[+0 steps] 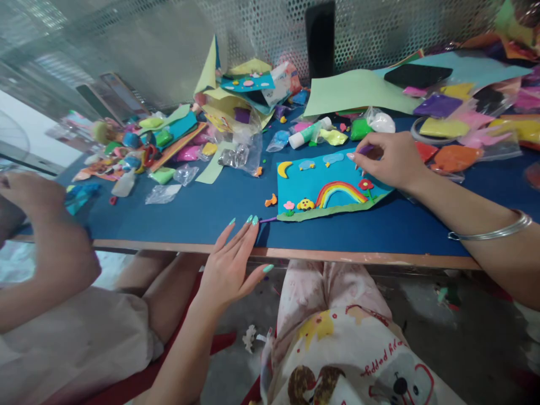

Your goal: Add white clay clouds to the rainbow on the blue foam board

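A blue card [312,181] lies on the table, decorated with a yellow moon, clouds, a rainbow [341,191], flowers, a yellow figure and a green strip along its lower edge. My left hand [234,259] rests at the table's front edge with its fingers stretched out. Under its fingertips is one end of a thin purple clay roll [268,220], which reaches toward the card's lower left corner. Over the card's upper right corner, my right hand [392,160] pinches a piece of purple clay [368,150] between thumb and fingers. Left of the card sits a small orange clay piece [271,200].
Behind the card are a glue stick [310,133] and bagged clay in several colours. Green paper [358,93] and a black phone [417,75] lie at the back right. More clay, paper and bags crowd the left, where another person's arm [54,230] rests.
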A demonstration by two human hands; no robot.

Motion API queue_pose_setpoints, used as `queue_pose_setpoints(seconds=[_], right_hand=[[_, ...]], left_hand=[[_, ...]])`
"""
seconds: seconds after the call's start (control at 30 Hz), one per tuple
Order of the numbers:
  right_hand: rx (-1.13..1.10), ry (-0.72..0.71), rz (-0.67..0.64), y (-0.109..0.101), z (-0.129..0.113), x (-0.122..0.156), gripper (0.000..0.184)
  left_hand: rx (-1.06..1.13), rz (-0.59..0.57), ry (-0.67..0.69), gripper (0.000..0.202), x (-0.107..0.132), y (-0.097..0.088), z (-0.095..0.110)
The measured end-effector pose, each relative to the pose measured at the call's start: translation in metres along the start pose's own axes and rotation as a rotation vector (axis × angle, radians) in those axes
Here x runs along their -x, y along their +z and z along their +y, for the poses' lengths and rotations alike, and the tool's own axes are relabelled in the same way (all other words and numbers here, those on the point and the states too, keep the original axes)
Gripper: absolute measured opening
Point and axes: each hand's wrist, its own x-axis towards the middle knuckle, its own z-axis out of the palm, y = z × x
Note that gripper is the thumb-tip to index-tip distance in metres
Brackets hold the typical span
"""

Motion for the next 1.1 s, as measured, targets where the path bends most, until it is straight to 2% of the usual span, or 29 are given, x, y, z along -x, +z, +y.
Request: queue_pose_setpoints(seconds=[0.1, 0.27, 0.4, 0.6, 0.73, 0.87, 1.0, 1.1], right_hand=[[-0.015, -0.010, 0.008, 0.000, 0.000, 0.000, 0.017], [-0.025, -0.021, 0.007, 0.000, -0.001, 0.000, 0.020], [-0.011, -0.004, -0.006, 0.000, 0.000, -0.001, 0.020], [-0.010, 0.013, 0.012, 0.001, 0.000, 0.000, 0.022], [-0.001, 0.033, -0.005, 0.000, -0.001, 0.000, 0.019], [0.000, -0.018, 0.015, 0.000, -0.001, 0.000, 0.016], [-0.002, -0.004, 0.000, 0.000, -0.002, 0.000, 0.018], [0.006, -0.012, 0.011, 0.000, -0.001, 0.000, 0.020]], left_hand=[[0.014, 0.046, 0.000, 0.074, 0.006, -0.004, 0.003], [-0.020, 0.087, -0.115, 0.068, 0.012, 0.001, 0.011], [-0.054, 0.057, -0.123, 0.070, 0.010, 0.009, 0.014], [-0.069, -0.001, -0.170, 0.074, -0.004, 0.014, 0.001], [-0.072, -0.022, -0.133, 0.076, -0.004, 0.010, -0.001], [-0.017, -0.025, -0.064, 0.075, 0.004, -0.001, 0.001], [0.036, 0.024, -0.113, 0.068, 0.014, -0.008, 0.000], [0.050, 0.035, -0.128, 0.066, 0.019, -0.006, -0.002]])
